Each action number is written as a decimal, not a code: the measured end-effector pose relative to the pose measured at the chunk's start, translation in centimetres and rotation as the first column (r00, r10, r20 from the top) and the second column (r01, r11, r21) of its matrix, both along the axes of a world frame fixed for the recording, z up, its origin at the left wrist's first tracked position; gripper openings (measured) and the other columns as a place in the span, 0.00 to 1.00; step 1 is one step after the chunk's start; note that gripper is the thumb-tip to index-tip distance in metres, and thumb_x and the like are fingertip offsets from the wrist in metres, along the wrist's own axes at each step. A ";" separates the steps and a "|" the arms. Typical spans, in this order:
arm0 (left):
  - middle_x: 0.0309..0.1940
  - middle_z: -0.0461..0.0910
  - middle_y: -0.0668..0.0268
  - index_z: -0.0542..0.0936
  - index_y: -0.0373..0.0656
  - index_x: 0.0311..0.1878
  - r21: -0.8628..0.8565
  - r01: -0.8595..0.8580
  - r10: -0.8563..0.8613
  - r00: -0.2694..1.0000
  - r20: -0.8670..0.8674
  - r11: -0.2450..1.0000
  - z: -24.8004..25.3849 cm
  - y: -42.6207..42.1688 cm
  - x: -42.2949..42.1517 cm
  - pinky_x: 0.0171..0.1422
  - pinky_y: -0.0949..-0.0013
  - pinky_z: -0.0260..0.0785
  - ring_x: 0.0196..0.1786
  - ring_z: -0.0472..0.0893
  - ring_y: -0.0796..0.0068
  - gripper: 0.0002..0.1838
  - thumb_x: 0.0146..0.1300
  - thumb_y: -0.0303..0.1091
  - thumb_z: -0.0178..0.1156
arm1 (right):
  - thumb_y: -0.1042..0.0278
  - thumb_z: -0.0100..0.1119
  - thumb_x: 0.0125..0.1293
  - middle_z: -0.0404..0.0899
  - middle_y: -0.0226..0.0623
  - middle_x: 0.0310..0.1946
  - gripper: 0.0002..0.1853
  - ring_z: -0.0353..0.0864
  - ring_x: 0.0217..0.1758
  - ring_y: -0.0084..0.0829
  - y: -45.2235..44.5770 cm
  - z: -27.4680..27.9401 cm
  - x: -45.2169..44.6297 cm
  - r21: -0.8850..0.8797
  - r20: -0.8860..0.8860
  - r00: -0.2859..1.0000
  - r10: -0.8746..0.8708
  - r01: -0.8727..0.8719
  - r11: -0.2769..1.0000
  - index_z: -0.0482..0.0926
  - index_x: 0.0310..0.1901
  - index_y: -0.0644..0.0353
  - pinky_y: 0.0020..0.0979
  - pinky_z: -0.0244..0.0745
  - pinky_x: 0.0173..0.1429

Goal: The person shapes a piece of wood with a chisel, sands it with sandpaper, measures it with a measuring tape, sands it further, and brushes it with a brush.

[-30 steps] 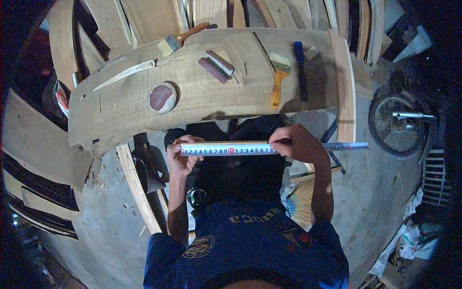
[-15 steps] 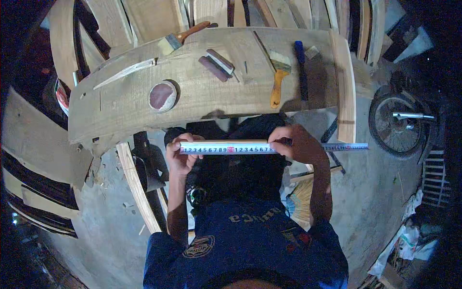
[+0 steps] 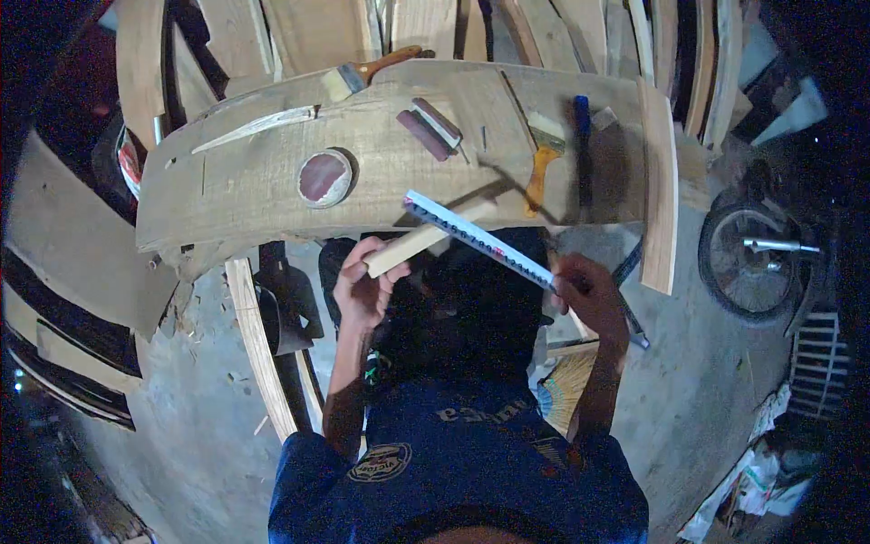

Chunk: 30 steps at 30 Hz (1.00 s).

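My left hand (image 3: 362,286) is closed around the near end of a short pale wooden strip (image 3: 412,251), which points up and to the right toward the bench. My right hand (image 3: 589,292) grips a white ruler (image 3: 480,240) with black numbers and red marks. The ruler slants from upper left to lower right and crosses in front of the strip's far part. Its tail end sticks out below the right hand. I cannot tell whether ruler and strip touch.
The wooden bench (image 3: 263,204) ahead holds a round sandpaper-topped container (image 3: 324,178), sandpaper pieces (image 3: 424,136), brushes (image 3: 541,172), a blue-handled tool (image 3: 582,127) and a long board (image 3: 659,190). A wheel (image 3: 752,258) stands right; planks (image 3: 317,36) lean behind.
The ruler has come away from along the strip and now tilts across it. The left hand has turned the strip so its far end points up and right. The view has shifted slightly.
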<state>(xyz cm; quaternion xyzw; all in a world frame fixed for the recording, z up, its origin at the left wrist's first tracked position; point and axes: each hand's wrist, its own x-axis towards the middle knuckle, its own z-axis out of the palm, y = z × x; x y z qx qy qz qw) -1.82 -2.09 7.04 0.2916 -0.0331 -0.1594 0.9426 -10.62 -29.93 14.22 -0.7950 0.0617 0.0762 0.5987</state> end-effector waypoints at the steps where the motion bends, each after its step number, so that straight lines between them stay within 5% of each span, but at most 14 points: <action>1: 0.41 0.70 0.47 0.69 0.33 0.41 0.039 -0.029 0.029 0.999 0.019 0.999 0.3 -0.5 -0.2 0.42 0.61 0.71 0.37 0.75 0.57 0.22 0.47 0.41 0.50 | 0.70 0.49 0.56 0.68 0.28 0.15 0.04 0.67 0.17 0.17 0.1 -0.4 -0.2 -0.026 -0.004 1.000 -0.011 0.011 1.000 0.69 0.28 0.60 0.19 0.64 0.22; 4: 0.39 0.72 0.54 0.71 0.32 0.37 0.355 -0.191 0.108 0.964 0.241 0.915 0.6 -1.7 -0.5 0.42 0.64 0.70 0.36 0.76 0.63 0.11 0.53 0.28 0.46 | 0.73 0.48 0.56 0.68 0.28 0.15 0.02 0.67 0.17 0.16 0.7 -1.4 -0.5 -0.105 0.040 0.999 0.007 -0.002 0.995 0.69 0.31 0.61 0.19 0.63 0.21; 6: 0.38 0.73 0.56 0.71 0.32 0.37 0.263 -0.171 0.109 0.966 0.235 0.949 0.3 -2.0 -0.4 0.42 0.67 0.69 0.35 0.76 0.65 0.09 0.54 0.21 0.44 | 0.76 0.47 0.54 0.69 0.28 0.16 0.04 0.67 0.17 0.16 1.4 -1.4 -0.6 -0.060 -0.001 0.998 -0.064 0.064 0.996 0.70 0.33 0.61 0.20 0.62 0.21; 10: 0.38 0.73 0.56 0.71 0.32 0.40 0.371 -0.160 0.091 0.976 0.197 0.915 0.9 -2.1 -0.5 0.43 0.72 0.68 0.36 0.76 0.67 0.11 0.53 0.21 0.44 | 0.78 0.46 0.52 0.69 0.29 0.16 0.09 0.68 0.18 0.17 1.9 -0.7 -0.5 -0.072 0.017 0.998 -0.067 0.068 0.995 0.71 0.36 0.60 0.19 0.62 0.22; 13: 0.39 0.73 0.56 0.67 0.30 0.46 0.222 -0.032 0.016 0.997 0.075 0.975 1.3 -2.0 -0.5 0.45 0.71 0.68 0.39 0.75 0.66 0.17 0.51 0.22 0.46 | 0.77 0.47 0.53 0.71 0.30 0.17 0.12 0.68 0.19 0.18 0.9 -1.4 -0.9 -0.152 -0.031 0.999 0.036 -0.040 0.988 0.73 0.40 0.58 0.20 0.63 0.24; 15: 0.41 0.72 0.54 0.62 0.27 0.51 -0.026 -0.013 0.011 0.998 -0.066 1.000 1.2 -1.9 -0.6 0.47 0.68 0.67 0.40 0.75 0.64 0.24 0.48 0.24 0.47 | 0.76 0.48 0.54 0.72 0.31 0.17 0.12 0.69 0.19 0.18 0.1 -2.6 -1.1 -0.125 0.147 0.977 0.155 -0.137 0.983 0.75 0.40 0.58 0.20 0.65 0.26; 28: 0.39 0.73 0.48 0.70 0.31 0.45 -0.146 0.114 -0.120 0.992 -0.036 0.983 1.1 -0.7 -1.0 0.46 0.64 0.70 0.41 0.75 0.55 0.17 0.48 0.22 0.47 | 0.72 0.54 0.52 0.74 0.35 0.16 0.10 0.72 0.19 0.21 0.0 1.1 -0.2 -0.371 -0.015 0.969 0.245 -0.233 0.899 0.78 0.37 0.57 0.23 0.65 0.25; 30: 0.39 0.73 0.48 0.70 0.31 0.44 -0.164 0.134 -0.141 0.989 -0.034 0.977 1.0 -0.6 -1.1 0.47 0.64 0.70 0.41 0.75 0.55 0.16 0.50 0.24 0.48 | 0.72 0.54 0.52 0.73 0.36 0.15 0.08 0.72 0.18 0.23 -0.1 1.2 -0.1 -0.414 0.144 0.947 0.286 -0.205 0.887 0.78 0.36 0.57 0.24 0.64 0.23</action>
